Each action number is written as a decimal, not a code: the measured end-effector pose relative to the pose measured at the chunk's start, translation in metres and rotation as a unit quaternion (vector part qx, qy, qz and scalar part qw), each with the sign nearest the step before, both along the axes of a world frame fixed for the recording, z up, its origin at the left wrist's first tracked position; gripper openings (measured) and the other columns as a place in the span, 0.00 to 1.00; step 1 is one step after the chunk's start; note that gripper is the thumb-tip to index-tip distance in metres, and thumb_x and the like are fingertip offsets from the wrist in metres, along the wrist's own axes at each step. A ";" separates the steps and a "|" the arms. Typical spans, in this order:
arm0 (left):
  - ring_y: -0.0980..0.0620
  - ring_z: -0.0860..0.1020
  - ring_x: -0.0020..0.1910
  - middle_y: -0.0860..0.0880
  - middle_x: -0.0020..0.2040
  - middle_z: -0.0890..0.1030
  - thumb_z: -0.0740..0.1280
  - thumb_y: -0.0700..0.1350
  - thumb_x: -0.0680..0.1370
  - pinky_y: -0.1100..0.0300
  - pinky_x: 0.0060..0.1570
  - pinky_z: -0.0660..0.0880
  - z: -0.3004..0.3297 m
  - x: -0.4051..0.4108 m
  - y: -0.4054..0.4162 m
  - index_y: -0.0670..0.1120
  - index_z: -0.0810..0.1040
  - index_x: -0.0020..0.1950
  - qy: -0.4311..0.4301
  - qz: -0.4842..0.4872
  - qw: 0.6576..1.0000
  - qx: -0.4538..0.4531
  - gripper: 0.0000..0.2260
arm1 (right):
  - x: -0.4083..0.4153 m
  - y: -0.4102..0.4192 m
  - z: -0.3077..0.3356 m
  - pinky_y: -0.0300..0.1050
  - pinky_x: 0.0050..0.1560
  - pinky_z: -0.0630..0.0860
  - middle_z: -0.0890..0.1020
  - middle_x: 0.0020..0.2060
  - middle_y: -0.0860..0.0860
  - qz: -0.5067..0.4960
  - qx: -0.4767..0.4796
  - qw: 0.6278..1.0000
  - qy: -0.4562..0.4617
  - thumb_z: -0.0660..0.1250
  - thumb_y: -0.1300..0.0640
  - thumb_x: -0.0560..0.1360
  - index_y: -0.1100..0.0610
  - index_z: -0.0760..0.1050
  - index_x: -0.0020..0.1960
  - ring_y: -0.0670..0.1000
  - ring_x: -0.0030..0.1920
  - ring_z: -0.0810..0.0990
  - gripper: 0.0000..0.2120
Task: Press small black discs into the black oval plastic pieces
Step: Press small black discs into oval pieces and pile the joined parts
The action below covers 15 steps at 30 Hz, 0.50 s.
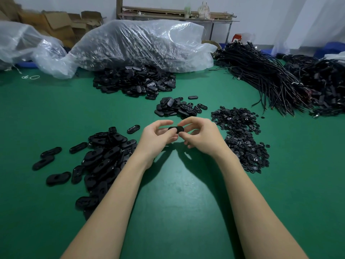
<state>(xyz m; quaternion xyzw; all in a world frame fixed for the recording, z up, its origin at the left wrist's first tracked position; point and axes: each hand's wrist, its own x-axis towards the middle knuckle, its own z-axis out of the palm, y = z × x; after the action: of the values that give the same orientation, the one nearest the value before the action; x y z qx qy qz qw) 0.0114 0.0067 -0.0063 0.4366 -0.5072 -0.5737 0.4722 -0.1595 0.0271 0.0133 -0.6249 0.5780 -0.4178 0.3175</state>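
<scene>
Two bare arms reach out from the near edge across the green table point(56, 113). They meet in the middle, where both hands hold up one black oval piece point(176, 129) just above the table.

The left hand point(156, 136) has its fingers curled round the left end of the oval piece, with the thumb on top. The right hand point(200, 136) pinches the right end, with its fingertips point(180, 124) bent down onto it. I cannot tell if a little disc is already under those fingers, because the hands hide it.

The oval piece looks light and hard, like a stiff plastic shell. It looks smooth, so it could slip. I think it is best held by its two ends or its long edges, so the middle stays free for a thumb to push the disc in. The discs look tiny, thin and light. They would be easy to drop, so a fingertip pinch on the rim seems best.

To the near left is a heap of oval pieces point(104, 156), with a few lying loose beside it. Just beyond the hands is a smaller heap of ovals point(177, 107). To the right is a spread of small discs point(240, 135). Farther back is a bigger pile of ovals point(134, 81) spilling from a clear plastic bag point(141, 42). On the far right lie bundles of black cords point(270, 75). Cardboard boxes point(56, 21) sit at the far left.
</scene>
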 end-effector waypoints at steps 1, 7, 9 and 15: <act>0.50 0.86 0.48 0.44 0.53 0.85 0.71 0.39 0.79 0.62 0.50 0.81 0.000 0.000 0.000 0.45 0.78 0.62 0.002 0.004 1.000 0.001 0.12 | -0.001 -0.003 -0.001 0.45 0.36 0.83 0.86 0.38 0.46 -0.019 -0.008 1.000 0.017 0.75 0.62 0.75 0.53 0.83 0.52 0.51 0.33 0.85 0.08; 0.53 0.86 0.46 0.46 0.53 0.84 0.70 0.42 0.80 0.58 0.53 0.82 -0.002 0.002 -0.002 0.46 0.79 0.57 -0.047 0.026 0.999 -0.004 0.06 | -0.003 -0.036 -0.004 0.39 0.43 0.77 0.82 0.34 0.37 -0.220 -0.026 0.974 0.050 0.75 0.45 0.73 0.45 0.85 0.47 0.39 0.40 0.82 0.06; 0.52 0.86 0.45 0.46 0.52 0.84 0.70 0.42 0.80 0.58 0.53 0.82 -0.002 0.001 -0.002 0.46 0.80 0.55 -0.061 0.018 0.998 -0.012 0.04 | 0.000 -0.052 -0.004 0.39 0.42 0.75 0.83 0.36 0.38 -0.257 -0.017 0.965 0.048 0.74 0.41 0.73 0.45 0.86 0.49 0.42 0.43 0.83 0.10; 0.54 0.85 0.44 0.48 0.48 0.85 0.70 0.43 0.80 0.53 0.56 0.82 -0.003 0.000 -0.002 0.46 0.82 0.52 -0.101 0.002 0.994 -0.029 0.03 | 0.002 -0.093 0.000 0.42 0.47 0.75 0.87 0.47 0.45 -0.323 0.000 0.944 0.066 0.70 0.39 0.75 0.46 0.86 0.54 0.52 0.51 0.84 0.15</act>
<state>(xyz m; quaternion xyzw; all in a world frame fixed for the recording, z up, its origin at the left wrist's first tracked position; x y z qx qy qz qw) 0.0112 0.0048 -0.0091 0.4794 -0.5680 -0.5109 0.4320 -0.1570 -0.0657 0.0128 -0.4310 0.7683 -0.4559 0.1272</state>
